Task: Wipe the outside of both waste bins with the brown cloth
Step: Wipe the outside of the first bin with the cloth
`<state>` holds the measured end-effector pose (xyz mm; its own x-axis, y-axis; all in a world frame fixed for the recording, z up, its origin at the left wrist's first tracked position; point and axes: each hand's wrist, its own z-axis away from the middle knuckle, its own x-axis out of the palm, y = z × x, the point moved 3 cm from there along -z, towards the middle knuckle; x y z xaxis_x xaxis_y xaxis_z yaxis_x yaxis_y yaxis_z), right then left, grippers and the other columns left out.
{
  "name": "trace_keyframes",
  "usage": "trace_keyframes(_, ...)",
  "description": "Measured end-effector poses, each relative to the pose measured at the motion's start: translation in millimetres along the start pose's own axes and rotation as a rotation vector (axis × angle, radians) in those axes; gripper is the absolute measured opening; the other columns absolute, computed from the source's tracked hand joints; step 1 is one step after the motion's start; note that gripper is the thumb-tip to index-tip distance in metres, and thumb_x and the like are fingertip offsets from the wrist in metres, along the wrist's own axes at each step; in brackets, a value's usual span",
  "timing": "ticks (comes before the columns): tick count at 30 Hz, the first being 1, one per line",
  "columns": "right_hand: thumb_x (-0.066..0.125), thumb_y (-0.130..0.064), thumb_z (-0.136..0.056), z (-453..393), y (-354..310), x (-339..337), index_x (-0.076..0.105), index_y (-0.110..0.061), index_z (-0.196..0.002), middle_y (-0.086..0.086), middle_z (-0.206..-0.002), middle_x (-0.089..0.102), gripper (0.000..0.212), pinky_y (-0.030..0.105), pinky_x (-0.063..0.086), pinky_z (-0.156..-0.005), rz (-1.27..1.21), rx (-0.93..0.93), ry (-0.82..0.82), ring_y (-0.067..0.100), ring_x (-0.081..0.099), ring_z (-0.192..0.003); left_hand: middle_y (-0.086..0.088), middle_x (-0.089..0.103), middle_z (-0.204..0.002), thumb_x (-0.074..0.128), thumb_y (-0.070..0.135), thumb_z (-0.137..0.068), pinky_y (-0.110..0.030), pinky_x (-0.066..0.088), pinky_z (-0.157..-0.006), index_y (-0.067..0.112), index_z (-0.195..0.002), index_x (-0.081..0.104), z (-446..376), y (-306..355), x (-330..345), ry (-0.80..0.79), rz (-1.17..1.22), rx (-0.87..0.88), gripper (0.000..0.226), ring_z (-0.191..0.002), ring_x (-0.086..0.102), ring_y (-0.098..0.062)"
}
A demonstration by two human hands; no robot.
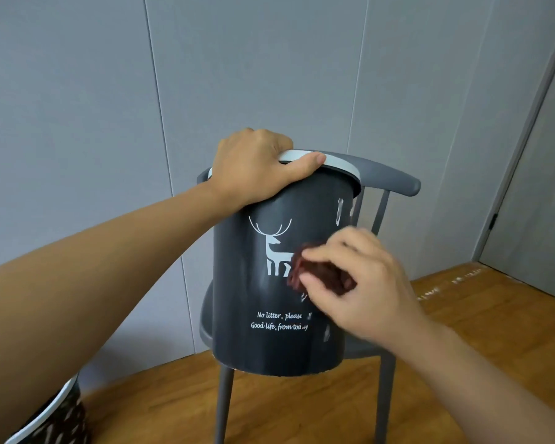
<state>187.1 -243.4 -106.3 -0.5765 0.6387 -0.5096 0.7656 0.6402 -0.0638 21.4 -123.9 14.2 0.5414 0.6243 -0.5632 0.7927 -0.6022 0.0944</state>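
left hand [253, 165] grips bin [279, 293] rim | right hand [359, 280] pinches cloth [318, 274] | "No litter, please"; last word blurred

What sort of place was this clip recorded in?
Probably a plain indoor room, in a home or small office. The signs: grey panelled wall, wooden floor, a door at right, and a grey chair on which the dark waste bin stands.
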Motion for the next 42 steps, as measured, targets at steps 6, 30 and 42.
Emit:
trace_keyframes(6,0.067,-0.041,-0.094,-22.8,12.4,-1.5,0.077,-0.020,-0.119,-0.003,-0.106,0.061,0.035,0.040,0.056,-0.076,0.021,0.143,0.125,0.023,0.058,-0.101,-0.004,0.035,-0.048,0.048,0.080,-0.082,-0.035,0.028,-0.052,0.010,-0.058,0.031,-1.2,3.1,0.0,-0.018,0.005,0.015,0.076,-0.054,0.037,-0.027)
trace_keyframes(30,0.076,-0.033,-0.090,29.5,-22.2,12.7,0.080,-0.019,-0.105,-0.001,-0.095,0.065,0.020,0.039,0.054,-0.063,0.000,-0.050,-0.052,0.023,0.058,-0.085,-0.005,0.028,-0.054,0.055,0.074,-0.083,-0.035,0.022,-0.052,0.014,-0.059,0.027,4.0,-20.0,-6.1,-0.011,0.098,-0.088,0.070,-0.055,0.028,-0.022)
trace_keyframes(42,0.078,-0.028,-0.088,51.9,-28.2,15.7,0.079,-0.012,-0.112,0.005,-0.102,0.068,0.029,0.037,0.056,-0.062,0.038,-0.180,-0.130,0.025,0.060,-0.088,-0.004,0.028,-0.053,0.053,0.077,-0.082,-0.035,0.021,-0.051,0.014,-0.058,0.027,-0.1,-25.1,-4.9,-0.039,0.092,-0.122,0.072,-0.055,0.031,-0.024)
